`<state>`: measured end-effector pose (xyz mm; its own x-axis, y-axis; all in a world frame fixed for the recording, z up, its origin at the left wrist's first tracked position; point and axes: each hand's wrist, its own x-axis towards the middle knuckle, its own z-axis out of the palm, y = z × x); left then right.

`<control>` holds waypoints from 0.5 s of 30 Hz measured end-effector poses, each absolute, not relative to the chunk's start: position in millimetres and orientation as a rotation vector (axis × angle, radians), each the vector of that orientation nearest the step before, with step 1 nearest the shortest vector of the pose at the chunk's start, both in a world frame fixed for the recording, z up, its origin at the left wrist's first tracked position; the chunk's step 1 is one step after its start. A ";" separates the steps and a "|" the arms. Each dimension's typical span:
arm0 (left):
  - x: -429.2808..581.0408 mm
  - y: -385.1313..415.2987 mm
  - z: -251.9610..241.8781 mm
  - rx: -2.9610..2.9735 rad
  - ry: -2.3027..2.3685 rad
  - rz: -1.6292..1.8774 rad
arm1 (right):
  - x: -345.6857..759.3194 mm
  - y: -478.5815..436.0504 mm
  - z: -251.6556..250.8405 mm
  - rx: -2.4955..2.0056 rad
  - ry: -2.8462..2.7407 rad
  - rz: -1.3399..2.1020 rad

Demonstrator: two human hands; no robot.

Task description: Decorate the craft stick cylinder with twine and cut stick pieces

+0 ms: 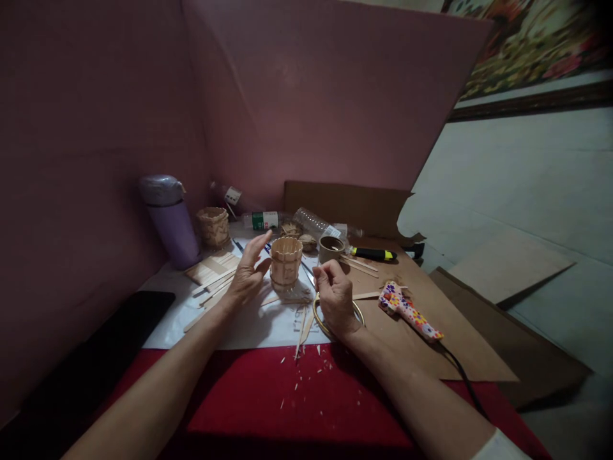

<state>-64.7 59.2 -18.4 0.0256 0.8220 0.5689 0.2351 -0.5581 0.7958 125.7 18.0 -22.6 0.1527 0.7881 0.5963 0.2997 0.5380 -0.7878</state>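
A small cup-shaped holder (286, 263) made of wooden sticks stands upright in the middle of the work area. Just left of it is my left hand (249, 271), open, thumb and fingers apart and nothing visible between them. My right hand (335, 297) is closed, thumb against curled fingers, to the right of the holder; whatever it may pinch is hidden. Beneath that hand lie scissors with gold handles (360, 313). Thin sticks (303, 332) and wood chips are scattered below the holder. A second stick holder (213, 227) stands farther back on the left.
A flower-patterned glue gun (407, 310) with a black cord lies on cardboard (460, 345) at right. Behind are a cup of dark content (331, 248), a yellow-black cutter (374, 253) and plastic bottles (316, 222). At left stand a purple tumbler (173, 230) and flat sticks (215, 265).
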 end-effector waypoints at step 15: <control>-65.2 78.1 8.1 2.200 1.172 1.586 | 127.7 17.0 -23.6 -1.030 -1.481 0.418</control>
<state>-65.2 78.1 8.1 0.1167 0.6853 0.7189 0.4861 -0.6706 0.5604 127.7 17.0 -23.6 0.1179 0.7851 0.6081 0.3518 0.5396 -0.7649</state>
